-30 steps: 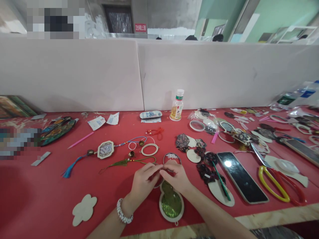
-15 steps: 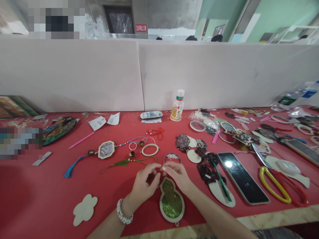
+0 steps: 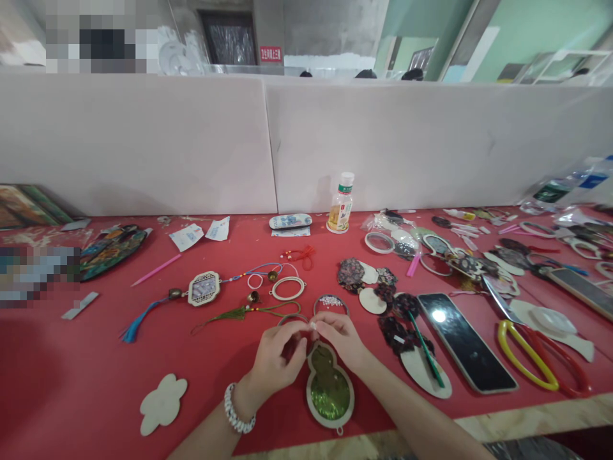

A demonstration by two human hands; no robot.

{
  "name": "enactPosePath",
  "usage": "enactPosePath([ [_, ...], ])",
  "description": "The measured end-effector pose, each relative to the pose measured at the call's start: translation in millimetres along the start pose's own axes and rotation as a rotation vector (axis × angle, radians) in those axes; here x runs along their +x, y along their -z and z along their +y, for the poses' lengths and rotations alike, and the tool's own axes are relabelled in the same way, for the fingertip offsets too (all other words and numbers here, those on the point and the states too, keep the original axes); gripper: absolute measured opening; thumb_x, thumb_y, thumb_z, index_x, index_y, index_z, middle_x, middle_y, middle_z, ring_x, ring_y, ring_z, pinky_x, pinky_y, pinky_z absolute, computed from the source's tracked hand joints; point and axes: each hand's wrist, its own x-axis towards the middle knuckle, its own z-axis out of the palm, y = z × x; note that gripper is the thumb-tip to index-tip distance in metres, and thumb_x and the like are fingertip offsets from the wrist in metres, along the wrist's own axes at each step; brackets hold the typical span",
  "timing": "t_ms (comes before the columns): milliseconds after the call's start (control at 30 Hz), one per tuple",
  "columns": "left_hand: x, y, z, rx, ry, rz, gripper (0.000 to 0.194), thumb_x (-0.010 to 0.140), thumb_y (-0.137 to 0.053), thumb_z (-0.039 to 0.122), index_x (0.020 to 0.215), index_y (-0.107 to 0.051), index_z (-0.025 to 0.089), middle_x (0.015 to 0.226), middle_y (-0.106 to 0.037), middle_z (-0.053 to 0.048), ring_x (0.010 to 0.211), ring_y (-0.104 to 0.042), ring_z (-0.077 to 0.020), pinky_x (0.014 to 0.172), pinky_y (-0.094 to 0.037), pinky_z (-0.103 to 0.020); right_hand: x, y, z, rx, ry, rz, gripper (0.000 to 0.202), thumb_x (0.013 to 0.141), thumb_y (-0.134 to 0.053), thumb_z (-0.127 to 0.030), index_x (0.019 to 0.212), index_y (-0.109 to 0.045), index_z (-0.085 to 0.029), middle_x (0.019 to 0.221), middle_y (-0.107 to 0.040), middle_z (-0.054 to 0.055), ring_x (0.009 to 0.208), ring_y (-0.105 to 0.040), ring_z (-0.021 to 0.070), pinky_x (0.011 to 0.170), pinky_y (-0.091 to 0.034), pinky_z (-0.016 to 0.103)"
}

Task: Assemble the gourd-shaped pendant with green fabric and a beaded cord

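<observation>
In the head view, my left hand [image 3: 280,358] and my right hand [image 3: 341,338] meet fingertip to fingertip above a gourd-shaped pendant [image 3: 330,395]. This pendant has a pale wooden rim and a glittery green filling, and lies on the red tabletop. Between the right thumb and forefinger is a small white bead [image 3: 313,326]. My left fingers are closed on a thin cord [image 3: 292,315], which arcs out behind them; its end is hidden. Just beyond my right fingers sits a round dish of small pale beads [image 3: 330,301].
Finished pendants with tassels [image 3: 204,289], a wooden ring [image 3: 287,289] and a flower-shaped wooden piece [image 3: 163,404] lie to the left. At right are a phone [image 3: 467,342], scissors [image 3: 529,354] and dark decorated pieces [image 3: 352,273]. A bottle [image 3: 340,204] stands by the white partition [image 3: 407,140].
My fingertips have come together around the white bead, with the left fingers moving slightly up and right. A loop of cord now shows behind my left hand.
</observation>
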Motion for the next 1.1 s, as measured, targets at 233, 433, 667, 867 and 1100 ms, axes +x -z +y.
enactPosePath([
  [233, 1.5, -1.5, -1.9, 0.017, -0.089, -0.003, 0.025, 0.076, -0.047, 0.008, 0.098, -0.054, 0.018, 0.077, -0.067, -0.004, 0.063, -0.061, -0.0128, 0.059, -0.047, -0.022, -0.3, -1.5, 1.4, 0.024, 0.005, -0.043, 0.030, 0.074, -0.057, -0.044, 0.067, -0.061, -0.015, 0.054, -0.051, -0.002, 0.048, -0.043, 0.0074, 0.044, -0.032, 0.018],
  [433, 0.7, -0.6, -0.7, 0.036, -0.024, -0.008, 0.021, 0.077, -0.047, 0.012, 0.096, -0.053, 0.018, 0.072, -0.066, -0.003, 0.052, -0.056, -0.0106, 0.052, -0.045, -0.020, -0.5, -3.4, -4.3, -0.008, 0.011, -0.025, 0.034, 0.073, -0.056, -0.047, 0.062, -0.058, -0.015, 0.052, -0.050, -0.002, 0.047, -0.042, 0.0077, 0.045, -0.033, 0.020],
  [667, 1.7, -0.7, -0.4, 0.013, -0.030, -0.058, 0.021, 0.079, -0.045, 0.011, 0.097, -0.053, 0.018, 0.075, -0.067, -0.004, 0.060, -0.059, -0.0128, 0.057, -0.046, -0.022, -0.1, -4.3, -5.0, -0.003, 0.003, -0.035, 0.035, 0.073, -0.055, -0.048, 0.059, -0.056, -0.016, 0.051, -0.048, -0.003, 0.047, -0.041, 0.0081, 0.046, -0.033, 0.020],
  [867, 0.2, -0.4, -5.2, 0.161, -0.099, -0.104, 0.031, 0.079, -0.046, 0.012, 0.109, -0.052, 0.017, 0.071, -0.065, -0.004, 0.059, -0.058, -0.0140, 0.057, -0.043, -0.024, 2.8, -1.6, -3.5, -0.025, 0.037, 0.044, 0.034, 0.075, -0.054, -0.046, 0.058, -0.054, -0.016, 0.053, -0.050, -0.002, 0.051, -0.044, 0.0098, 0.051, -0.035, 0.023],
  [1100, -1.0, 1.8, -6.2, 0.299, -0.189, -0.144, 0.037, 0.080, -0.043, 0.011, 0.116, -0.050, 0.015, 0.058, -0.058, -0.001, 0.051, -0.049, -0.0134, 0.050, -0.036, -0.024, 5.2, 1.1, -2.9, -0.026, 0.053, 0.054, 0.033, 0.075, -0.054, -0.044, 0.057, -0.055, -0.016, 0.052, -0.050, -0.002, 0.051, -0.045, 0.0106, 0.052, -0.036, 0.024],
])
